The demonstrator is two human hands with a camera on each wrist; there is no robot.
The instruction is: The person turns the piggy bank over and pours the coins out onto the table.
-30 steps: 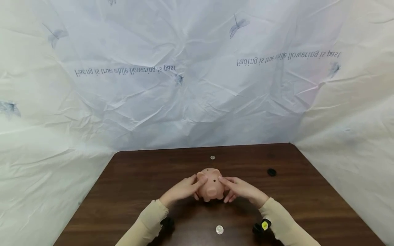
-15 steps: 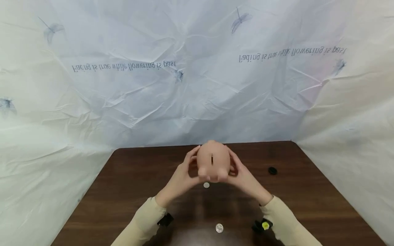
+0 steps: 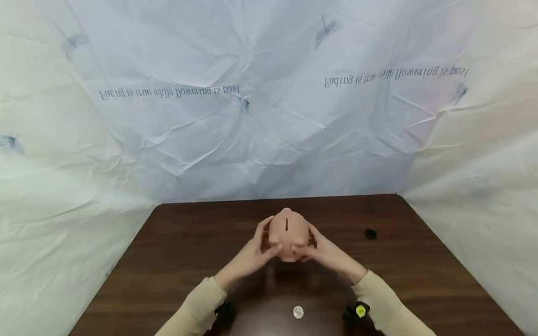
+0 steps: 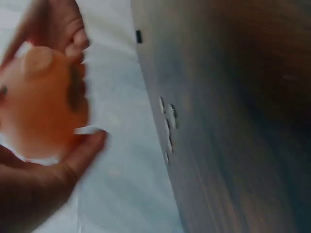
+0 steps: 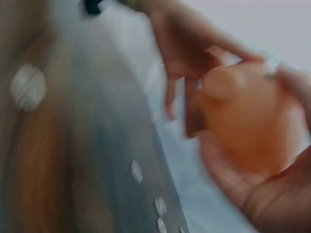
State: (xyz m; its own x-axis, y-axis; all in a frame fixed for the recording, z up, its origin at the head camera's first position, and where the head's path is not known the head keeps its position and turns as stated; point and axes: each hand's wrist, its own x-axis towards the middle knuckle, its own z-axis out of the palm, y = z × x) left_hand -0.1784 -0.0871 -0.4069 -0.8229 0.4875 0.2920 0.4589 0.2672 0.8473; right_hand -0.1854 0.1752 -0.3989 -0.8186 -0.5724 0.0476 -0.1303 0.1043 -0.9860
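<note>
A pink piggy bank (image 3: 287, 235) is held up over the table between both hands, its coin slot showing on top in the head view. My left hand (image 3: 250, 254) grips its left side, thumb near an ear. My right hand (image 3: 330, 254) grips the other side in the same way. Seen from the left wrist, the piggy bank (image 4: 41, 107) hangs apart from the tabletop, a dark patch on its underside. Several silver coins (image 4: 172, 116) lie on the table below, mostly hidden behind the bank and hands in the head view.
One silver coin (image 3: 298, 312) lies near the table's front. A small black round piece (image 3: 371, 234) rests at the back right of the dark wooden table (image 3: 189, 242). White printed sheeting (image 3: 252, 140) rises behind and along both sides.
Both hands raised the piggy bank from low over the table and tipped it, so its slotted top shows instead of its face. Since half a second ago it has come down somewhat.
</note>
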